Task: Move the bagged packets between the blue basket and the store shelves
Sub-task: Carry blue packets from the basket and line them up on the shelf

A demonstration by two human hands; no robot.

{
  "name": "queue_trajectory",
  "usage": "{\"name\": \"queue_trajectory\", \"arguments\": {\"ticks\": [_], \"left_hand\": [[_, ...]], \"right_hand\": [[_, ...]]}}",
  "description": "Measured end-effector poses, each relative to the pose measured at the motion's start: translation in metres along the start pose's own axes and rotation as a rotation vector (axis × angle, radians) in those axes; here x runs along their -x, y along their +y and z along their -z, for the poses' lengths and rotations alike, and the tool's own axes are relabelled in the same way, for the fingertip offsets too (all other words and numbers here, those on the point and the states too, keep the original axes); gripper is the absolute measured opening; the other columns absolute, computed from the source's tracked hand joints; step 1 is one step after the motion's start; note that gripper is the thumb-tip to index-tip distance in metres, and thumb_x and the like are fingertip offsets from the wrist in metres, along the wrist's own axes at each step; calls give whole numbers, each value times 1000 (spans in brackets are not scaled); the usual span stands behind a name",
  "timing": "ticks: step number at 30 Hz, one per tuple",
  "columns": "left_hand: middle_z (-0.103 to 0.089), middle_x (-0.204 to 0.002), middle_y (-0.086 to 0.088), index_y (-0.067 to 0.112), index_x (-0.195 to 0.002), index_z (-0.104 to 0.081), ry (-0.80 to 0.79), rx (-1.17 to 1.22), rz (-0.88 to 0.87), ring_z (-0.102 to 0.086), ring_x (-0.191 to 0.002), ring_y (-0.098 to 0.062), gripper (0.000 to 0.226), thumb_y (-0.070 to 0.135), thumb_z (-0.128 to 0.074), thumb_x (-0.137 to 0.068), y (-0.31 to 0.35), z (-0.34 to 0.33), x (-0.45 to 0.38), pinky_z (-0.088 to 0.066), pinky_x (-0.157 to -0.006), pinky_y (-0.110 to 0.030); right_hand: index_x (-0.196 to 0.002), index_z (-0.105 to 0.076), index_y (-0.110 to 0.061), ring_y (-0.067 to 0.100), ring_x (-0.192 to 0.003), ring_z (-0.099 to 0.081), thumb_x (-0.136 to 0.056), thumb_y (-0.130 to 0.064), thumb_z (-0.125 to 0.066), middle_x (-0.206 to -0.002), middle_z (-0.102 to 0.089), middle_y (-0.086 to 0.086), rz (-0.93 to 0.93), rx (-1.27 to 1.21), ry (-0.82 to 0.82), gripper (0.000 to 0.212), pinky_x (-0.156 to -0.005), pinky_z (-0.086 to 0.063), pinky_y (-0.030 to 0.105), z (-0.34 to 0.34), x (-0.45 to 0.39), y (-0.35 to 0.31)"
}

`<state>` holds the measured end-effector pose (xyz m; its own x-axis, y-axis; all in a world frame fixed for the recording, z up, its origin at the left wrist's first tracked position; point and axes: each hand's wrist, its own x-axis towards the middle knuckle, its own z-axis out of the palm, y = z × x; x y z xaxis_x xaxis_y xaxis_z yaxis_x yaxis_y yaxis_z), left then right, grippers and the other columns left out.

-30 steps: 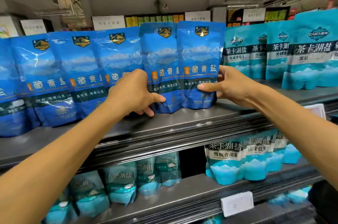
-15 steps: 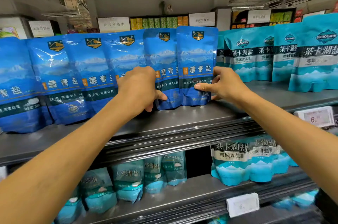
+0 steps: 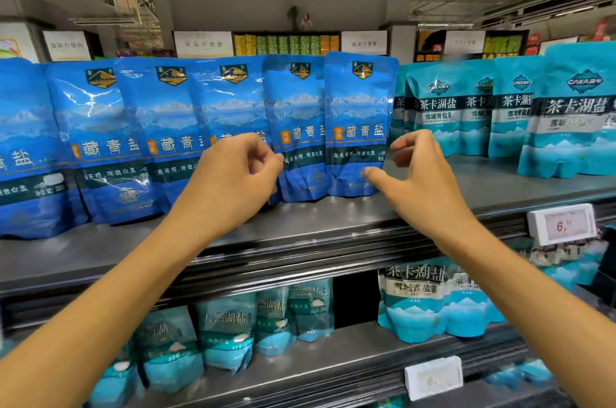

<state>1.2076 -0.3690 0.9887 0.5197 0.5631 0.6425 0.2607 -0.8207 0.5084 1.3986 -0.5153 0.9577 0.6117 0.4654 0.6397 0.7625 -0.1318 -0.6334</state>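
A row of dark blue salt packets stands upright on the top grey shelf (image 3: 333, 227). The two at its right end are one packet (image 3: 296, 120) and the rightmost packet (image 3: 358, 114). My left hand (image 3: 233, 180) hovers in front of the row, just left of those two, fingers loosely curled and holding nothing. My right hand (image 3: 420, 180) is just right of the rightmost packet, fingers relaxed, with its thumb tip at the packet's lower right corner. The blue basket is out of view.
Teal salt packets (image 3: 450, 107) stand on the same shelf to the right. A price tag (image 3: 561, 224) hangs on the shelf edge at right. More teal packets (image 3: 413, 301) fill the lower shelf, with another tag (image 3: 433, 377) below.
Both hands gripped the two rightmost blue packets and have let go and drawn back slightly. The packets now stand on their own, and the view has shifted closer.
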Motion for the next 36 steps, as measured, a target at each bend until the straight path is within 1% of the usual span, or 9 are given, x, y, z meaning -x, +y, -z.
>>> {"name": "queue_trajectory", "arguments": {"ticks": [4, 7, 10, 13, 18, 20, 27, 31, 36], "left_hand": [[-64, -58, 2, 16, -74, -64, -8, 403, 89, -44, -41, -7, 24, 22, -62, -97, -1, 9, 46, -35, -48, -22], [-59, -59, 0, 19, -77, -66, -10, 720, 102, -32, -38, -12, 23, 19, -61, -99, 0, 22, 88, -26, -39, -13], [-59, -59, -5, 18, -80, -66, 16, 770, 83, -32, -33, -13, 16, 26, -63, -93, -7, 28, 129, -27, -39, -11], [-59, -55, -10, 20, -78, -67, 52, 794, 176, -33, -33, -14, 21, 40, -63, -81, -23, 28, 174, -27, -38, -11], [-56, -50, -9, 22, -71, -68, 172, 780, 492, -34, -34, -13, 19, 24, -69, -90, -83, 14, 257, -25, -40, -11], [-56, -49, -10, 21, -70, -68, 203, 783, 629, -32, -33, -9, 28, 14, -59, -96, -104, 3, 298, -24, -39, -9], [-53, -47, -5, 16, -69, -66, 244, 684, 966, -33, -33, -7, 41, 5, -46, -104, -145, -31, 431, -24, -35, -13], [-53, -52, 0, 8, -76, -60, 363, 589, 1148, -37, -39, -7, 34, 8, -43, -106, -147, -41, 487, -28, -37, -16], [-57, -57, -4, 16, -75, -67, 433, 529, 1306, -41, -42, -8, 38, 9, -44, -104, -131, -43, 543, -30, -38, -16]], "right_hand": [[-100, -52, -14, 12, -83, -59, -91, -18, -70, -97, -61, 1, 79, -258, 58, 21, -71, -45, 21, 2, 45, -25], [-91, -59, -11, 15, -62, -63, -93, -17, -66, -76, -63, 4, 130, -666, -168, 9, -61, -50, 24, -1, 86, -46], [-92, -63, -19, 19, -58, -64, -91, -29, -64, -75, -64, 8, 138, -822, -367, 9, -56, -52, 29, -19, 131, -59], [-90, -66, -26, 20, -57, -64, -85, -31, -65, -74, -67, 8, -9, -923, -477, 7, -54, -49, 29, -47, 173, -60], [-81, -67, -29, 14, -60, -60, -89, -34, -66, -70, -65, 8, -183, -810, -514, 9, -54, -45, 37, -96, 243, -46], [-81, -69, -28, 14, -59, -59, -88, -38, -71, -68, -65, 7, -294, -811, -522, 13, -55, -44, 38, -110, 272, -38], [-77, -68, -14, 20, -56, -57, -84, -18, -69, -63, -62, 10, -541, -778, -639, 8, -50, -43, 31, -133, 370, 6], [-74, -66, -20, 28, -61, -50, -91, 5, -67, -71, -51, 32, -632, -634, -802, 30, -51, -43, 37, -129, 423, 42], [-73, -62, -25, 14, -62, -62, -91, 5, -67, -70, -64, 0, -691, -492, -1110, 35, -50, -48, 28, -116, 476, 81]]}}
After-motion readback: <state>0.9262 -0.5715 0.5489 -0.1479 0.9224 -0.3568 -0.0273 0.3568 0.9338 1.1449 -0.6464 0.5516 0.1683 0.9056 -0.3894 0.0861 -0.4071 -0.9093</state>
